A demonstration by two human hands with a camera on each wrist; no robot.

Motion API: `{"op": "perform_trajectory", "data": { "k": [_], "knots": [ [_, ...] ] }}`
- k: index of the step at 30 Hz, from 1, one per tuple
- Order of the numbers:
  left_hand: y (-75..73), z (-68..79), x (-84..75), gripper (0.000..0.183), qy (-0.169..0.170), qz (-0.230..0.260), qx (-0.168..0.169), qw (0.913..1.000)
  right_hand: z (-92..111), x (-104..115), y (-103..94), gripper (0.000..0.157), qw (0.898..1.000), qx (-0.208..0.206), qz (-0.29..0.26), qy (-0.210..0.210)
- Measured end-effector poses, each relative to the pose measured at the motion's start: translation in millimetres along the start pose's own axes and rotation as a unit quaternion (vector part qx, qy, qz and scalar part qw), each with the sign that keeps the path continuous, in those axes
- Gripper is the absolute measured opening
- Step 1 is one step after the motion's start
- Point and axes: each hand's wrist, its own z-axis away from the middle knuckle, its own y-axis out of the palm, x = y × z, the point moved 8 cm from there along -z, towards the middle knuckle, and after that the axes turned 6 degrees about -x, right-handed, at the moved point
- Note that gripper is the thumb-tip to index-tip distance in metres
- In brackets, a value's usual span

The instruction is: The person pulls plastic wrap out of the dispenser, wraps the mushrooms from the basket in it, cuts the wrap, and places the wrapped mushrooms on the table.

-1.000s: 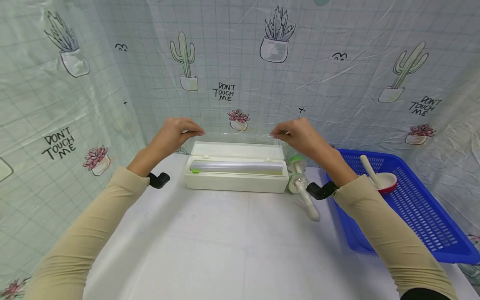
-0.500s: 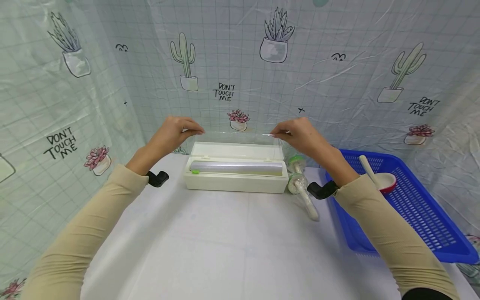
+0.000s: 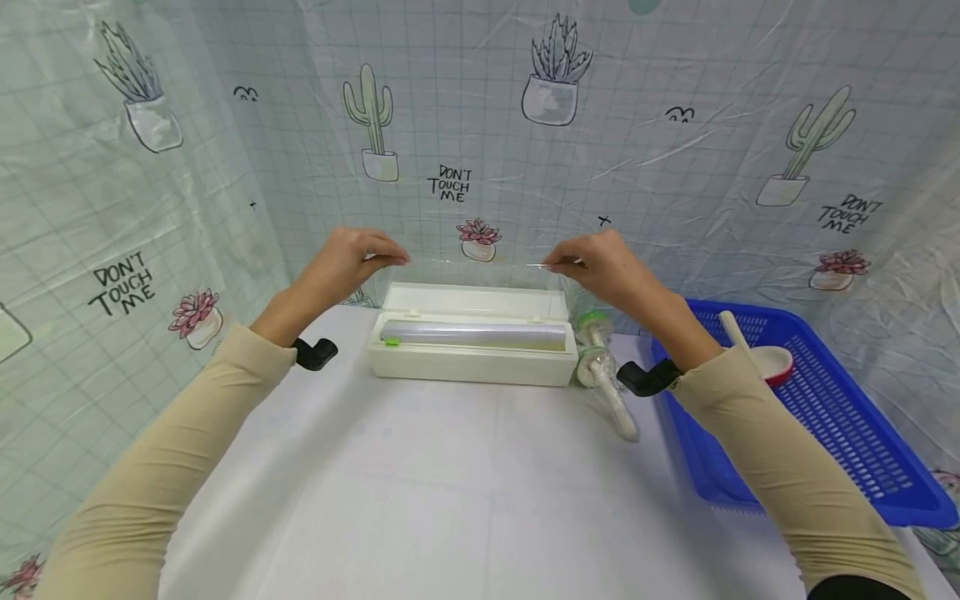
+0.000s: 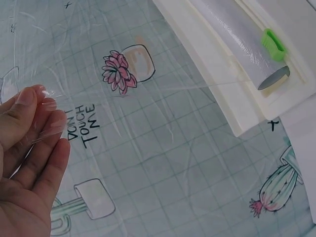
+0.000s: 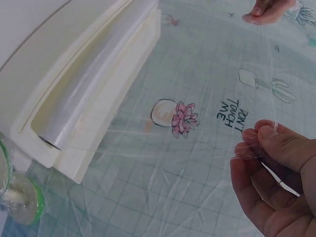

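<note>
Both hands hold up a sheet of clear cling film (image 3: pixel 472 273) above and behind a white box. My left hand (image 3: pixel 351 260) pinches the film's left corner between thumb and fingers. At the right corner, my right hand (image 3: pixel 596 262) pinches it the same way. The film runs down to the roll (image 3: pixel 480 335) lying inside the white dispenser box (image 3: pixel 472 368), whose lid (image 3: pixel 476 301) is tipped back. In the left wrist view, a green slider (image 4: pixel 274 45) sits near the roll's end, and the film shows as a faint, see-through sheet.
Right of the box lies a white-handled tool (image 3: pixel 611 392) in clear wrapping with green edges; its kind is unclear. A blue basket (image 3: pixel 855 450) beyond it holds a red-and-white ladle or spoon (image 3: pixel 772 363). A printed curtain (image 3: pixel 480 100) hangs behind the white table (image 3: pixel 450 483).
Both hands have risen slightly, lifting the film's upper edge a little. The pinch at each corner looks the same, and the box and basket stay in place.
</note>
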Motion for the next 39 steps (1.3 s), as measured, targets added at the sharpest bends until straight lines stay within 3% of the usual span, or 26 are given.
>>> {"op": "perform_trajectory", "data": {
  "k": [11, 29, 39],
  "knots": [
    [-3.0, -2.8, -2.2, 0.013, -0.014, -0.011, -0.003, 0.9998, -1, 3, -4.2, 0.014, 1.0, -0.007, 0.001, -0.011],
    [-7.8, -5.3, -5.9, 0.012, 0.012, -0.017, -0.021, 0.9996, -1, 5, -10.0, 0.015, 1.0, -0.008, 0.006, -0.002],
    [-10.3, -6.4, -9.4, 0.013, 0.007, -0.028, -0.016, 0.9995, 0, 5, -12.2, 0.014, 1.0, -0.011, 0.008, -0.002]
  ]
}}
